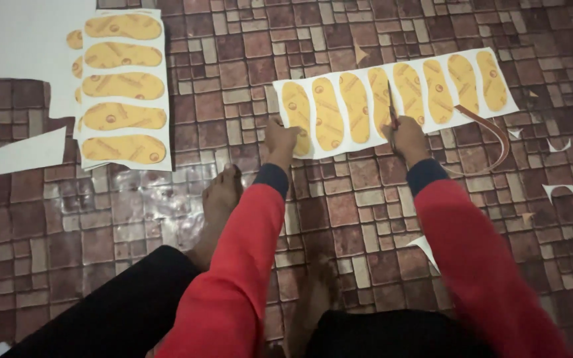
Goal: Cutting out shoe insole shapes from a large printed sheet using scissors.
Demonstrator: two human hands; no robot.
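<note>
**poster1:** Eight yellow insole shapes sit in a row on the white printed sheet (399,99). It lies flat on the brick-pattern floor (366,199), long axis running from about 8 o'clock up to 2 o'clock. The insoles themselves stand across that axis, pointing roughly 12 to 6.

**poster2:** Where are the hands?

**poster1:** The left hand (280,140) is clamped on the sheet's near edge at its 8 o'clock end, grip closed over the corner by the first insole. The right hand (407,138) is nearer the middle, fist closed round the scissors (391,106), blades pointing to 12 o'clock, into the gap between the fourth and fifth shapes. So the uncut part lies at 12 from that grip.

**poster2:** Anything else printed?

**poster1:** A second stack of sheets (124,86) at 10 o'clock, five yellow insoles lying crosswise. A curled trimmed strip (492,129) hangs off at 3 o'clock, with white paper scraps (558,191) beyond it.
</note>
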